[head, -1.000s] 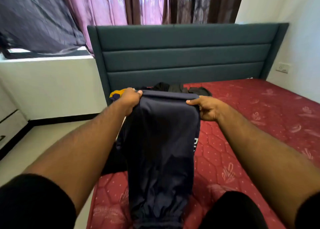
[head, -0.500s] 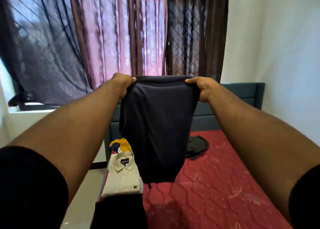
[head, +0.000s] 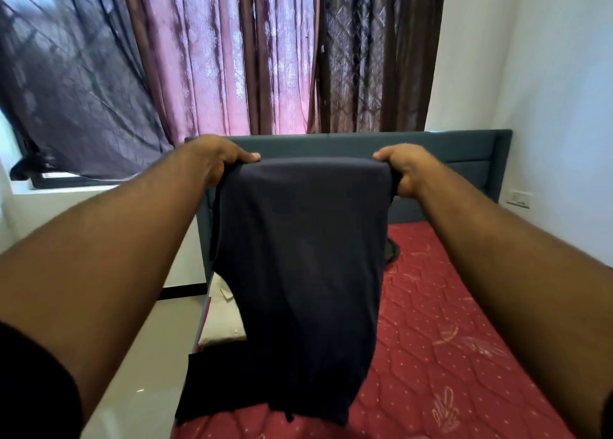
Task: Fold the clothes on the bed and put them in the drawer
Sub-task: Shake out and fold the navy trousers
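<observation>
A dark navy garment (head: 298,272), folded over on itself, hangs in the air in front of me above the red mattress (head: 447,322). My left hand (head: 212,159) grips its top left corner and my right hand (head: 403,169) grips its top right corner, both at the height of the headboard's top. The lower edge of the garment reaches down near the mattress. Behind it a folded white shirt (head: 220,319) lies at the bed's left edge, partly hidden. A dark piece of clothing (head: 392,251) peeks out on the mattress to the right of the hanging garment.
The teal padded headboard (head: 447,153) stands at the far end of the bed, with pink and brown curtains (head: 232,56) behind it. White floor (head: 146,365) runs along the bed's left side. A wall socket (head: 519,199) sits on the right wall.
The garment went from lying stretched over the bed to being lifted high, and has now come down a little with my hands wider apart. The view has tilted back down.
</observation>
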`<action>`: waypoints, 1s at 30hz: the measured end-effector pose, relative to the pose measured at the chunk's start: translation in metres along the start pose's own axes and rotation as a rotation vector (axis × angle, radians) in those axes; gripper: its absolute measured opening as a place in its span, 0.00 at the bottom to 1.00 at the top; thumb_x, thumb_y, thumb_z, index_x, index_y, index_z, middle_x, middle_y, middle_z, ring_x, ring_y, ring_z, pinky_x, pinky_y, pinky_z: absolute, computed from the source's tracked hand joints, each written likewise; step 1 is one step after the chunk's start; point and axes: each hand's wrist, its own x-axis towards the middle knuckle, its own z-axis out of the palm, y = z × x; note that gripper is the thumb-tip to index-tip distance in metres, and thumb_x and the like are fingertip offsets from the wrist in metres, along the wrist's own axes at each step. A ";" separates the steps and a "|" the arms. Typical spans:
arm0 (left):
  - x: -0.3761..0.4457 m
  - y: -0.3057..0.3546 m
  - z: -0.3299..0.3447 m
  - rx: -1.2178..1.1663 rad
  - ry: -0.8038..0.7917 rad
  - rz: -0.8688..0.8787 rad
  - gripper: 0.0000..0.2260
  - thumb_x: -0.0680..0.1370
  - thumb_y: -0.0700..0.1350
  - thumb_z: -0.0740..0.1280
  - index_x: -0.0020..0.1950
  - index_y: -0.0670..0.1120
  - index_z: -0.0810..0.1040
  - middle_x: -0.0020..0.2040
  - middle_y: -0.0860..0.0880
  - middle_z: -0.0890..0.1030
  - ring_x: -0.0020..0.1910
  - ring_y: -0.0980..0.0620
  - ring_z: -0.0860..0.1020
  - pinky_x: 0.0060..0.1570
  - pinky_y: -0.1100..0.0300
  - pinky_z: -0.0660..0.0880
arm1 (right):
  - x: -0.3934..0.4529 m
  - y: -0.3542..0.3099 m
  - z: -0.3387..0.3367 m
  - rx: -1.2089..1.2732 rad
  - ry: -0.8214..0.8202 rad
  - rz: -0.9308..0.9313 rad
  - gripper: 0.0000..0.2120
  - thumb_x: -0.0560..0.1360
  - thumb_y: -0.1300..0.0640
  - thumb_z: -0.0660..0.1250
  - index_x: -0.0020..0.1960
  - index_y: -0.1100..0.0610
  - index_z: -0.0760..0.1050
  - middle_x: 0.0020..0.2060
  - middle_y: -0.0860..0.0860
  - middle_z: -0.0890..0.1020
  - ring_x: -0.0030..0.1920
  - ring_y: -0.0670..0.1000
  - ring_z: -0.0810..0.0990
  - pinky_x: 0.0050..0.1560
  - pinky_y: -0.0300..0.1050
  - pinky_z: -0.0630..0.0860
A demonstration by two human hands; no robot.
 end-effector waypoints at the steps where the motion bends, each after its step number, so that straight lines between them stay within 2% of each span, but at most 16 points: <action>1: 0.004 -0.010 0.004 0.041 -0.011 -0.051 0.12 0.75 0.47 0.72 0.42 0.39 0.76 0.25 0.44 0.80 0.35 0.45 0.78 0.41 0.49 0.79 | 0.005 0.011 0.004 -0.193 -0.026 0.030 0.07 0.75 0.66 0.63 0.38 0.61 0.74 0.24 0.57 0.78 0.20 0.52 0.77 0.20 0.43 0.75; 3: 0.020 -0.034 0.017 0.110 -0.036 -0.142 0.13 0.75 0.48 0.73 0.41 0.38 0.77 0.32 0.41 0.82 0.41 0.44 0.79 0.57 0.44 0.76 | 0.017 0.039 0.015 -0.564 -0.100 0.108 0.06 0.74 0.67 0.61 0.40 0.63 0.75 0.29 0.60 0.79 0.25 0.55 0.79 0.24 0.43 0.76; 4: 0.028 -0.044 0.025 0.119 -0.042 -0.166 0.14 0.75 0.47 0.73 0.41 0.37 0.77 0.37 0.40 0.82 0.43 0.43 0.79 0.59 0.43 0.75 | 0.024 0.051 0.019 -0.723 -0.098 0.092 0.05 0.74 0.67 0.61 0.43 0.64 0.76 0.34 0.61 0.80 0.31 0.57 0.81 0.28 0.44 0.76; 6: 0.045 -0.059 0.041 0.081 -0.008 -0.163 0.12 0.76 0.46 0.72 0.43 0.37 0.76 0.44 0.40 0.80 0.42 0.42 0.78 0.53 0.44 0.76 | 0.045 0.071 0.023 -0.944 -0.108 0.005 0.05 0.75 0.65 0.62 0.47 0.62 0.77 0.43 0.61 0.79 0.42 0.57 0.80 0.37 0.42 0.75; 7: 0.056 -0.061 0.050 0.042 0.031 -0.125 0.11 0.77 0.44 0.71 0.47 0.36 0.77 0.47 0.40 0.79 0.43 0.42 0.77 0.49 0.45 0.76 | 0.055 0.074 0.025 -0.958 -0.113 -0.031 0.04 0.76 0.65 0.62 0.44 0.59 0.75 0.42 0.57 0.77 0.40 0.54 0.78 0.37 0.38 0.72; 9: 0.082 -0.060 0.061 -0.066 0.155 0.041 0.10 0.79 0.40 0.68 0.58 0.38 0.75 0.54 0.41 0.78 0.46 0.45 0.77 0.47 0.52 0.75 | 0.082 0.074 0.025 -0.847 -0.080 -0.079 0.12 0.76 0.66 0.61 0.37 0.54 0.67 0.38 0.52 0.71 0.34 0.48 0.70 0.34 0.36 0.68; 10: 0.097 -0.053 0.065 -0.131 0.192 0.144 0.10 0.80 0.37 0.65 0.61 0.41 0.73 0.55 0.41 0.76 0.44 0.47 0.75 0.43 0.56 0.74 | 0.102 0.067 0.024 -0.714 -0.034 -0.081 0.14 0.77 0.66 0.60 0.36 0.54 0.64 0.37 0.51 0.70 0.33 0.47 0.69 0.34 0.36 0.68; 12: 0.124 -0.031 0.069 -0.305 0.203 0.274 0.11 0.81 0.36 0.60 0.59 0.49 0.67 0.51 0.43 0.73 0.36 0.52 0.71 0.32 0.61 0.70 | 0.140 0.047 0.022 -0.402 0.092 -0.112 0.13 0.77 0.66 0.59 0.37 0.54 0.64 0.37 0.52 0.70 0.35 0.50 0.70 0.33 0.36 0.69; 14: 0.142 -0.004 0.066 -0.397 0.254 0.372 0.12 0.80 0.36 0.61 0.58 0.52 0.66 0.48 0.45 0.73 0.34 0.53 0.70 0.27 0.63 0.69 | 0.161 0.016 0.020 -0.167 0.237 -0.229 0.08 0.78 0.64 0.60 0.45 0.53 0.69 0.38 0.52 0.70 0.36 0.50 0.70 0.29 0.34 0.69; 16: 0.158 0.023 0.059 -0.400 0.343 0.474 0.12 0.79 0.36 0.62 0.56 0.52 0.66 0.47 0.46 0.73 0.36 0.53 0.71 0.28 0.61 0.69 | 0.169 -0.016 0.017 -0.101 0.320 -0.443 0.09 0.79 0.63 0.61 0.57 0.52 0.71 0.44 0.51 0.74 0.40 0.48 0.73 0.36 0.39 0.73; 18: 0.170 0.040 0.057 -0.343 0.392 0.552 0.13 0.78 0.36 0.63 0.55 0.53 0.68 0.46 0.47 0.73 0.36 0.53 0.71 0.29 0.61 0.67 | 0.167 -0.036 0.014 -0.083 0.361 -0.600 0.11 0.79 0.62 0.61 0.60 0.54 0.74 0.50 0.49 0.76 0.45 0.46 0.74 0.45 0.42 0.75; 19: 0.171 0.041 0.058 -0.291 0.400 0.576 0.13 0.77 0.36 0.64 0.54 0.52 0.69 0.45 0.47 0.74 0.36 0.53 0.70 0.29 0.61 0.67 | 0.162 -0.038 0.013 -0.067 0.361 -0.609 0.10 0.80 0.62 0.61 0.58 0.54 0.75 0.49 0.48 0.77 0.43 0.44 0.74 0.45 0.41 0.75; 22: 0.170 0.006 0.074 -0.133 0.376 0.569 0.12 0.75 0.35 0.67 0.52 0.49 0.71 0.45 0.48 0.74 0.40 0.52 0.72 0.31 0.61 0.68 | 0.148 -0.007 0.003 -0.039 0.310 -0.507 0.10 0.79 0.64 0.60 0.53 0.54 0.77 0.40 0.47 0.76 0.36 0.42 0.71 0.34 0.37 0.67; 24: 0.166 -0.044 0.090 -0.089 0.341 0.498 0.12 0.74 0.36 0.69 0.52 0.48 0.72 0.47 0.47 0.76 0.43 0.49 0.74 0.37 0.59 0.72 | 0.138 0.043 -0.005 -0.015 0.292 -0.360 0.10 0.78 0.66 0.61 0.53 0.55 0.77 0.40 0.49 0.77 0.36 0.43 0.71 0.34 0.38 0.65; 27: 0.144 -0.152 0.129 -0.045 0.205 0.362 0.12 0.73 0.34 0.70 0.50 0.47 0.73 0.42 0.50 0.76 0.41 0.51 0.74 0.41 0.58 0.73 | 0.117 0.160 -0.017 -0.040 0.322 -0.138 0.11 0.76 0.70 0.62 0.52 0.57 0.76 0.41 0.52 0.77 0.36 0.47 0.72 0.32 0.37 0.65; 30: 0.118 -0.283 0.175 0.042 0.058 0.089 0.11 0.72 0.34 0.70 0.46 0.47 0.73 0.40 0.47 0.77 0.42 0.46 0.76 0.39 0.58 0.71 | 0.078 0.303 -0.020 -0.159 0.311 0.101 0.13 0.73 0.76 0.60 0.49 0.60 0.73 0.40 0.55 0.76 0.43 0.52 0.72 0.29 0.32 0.70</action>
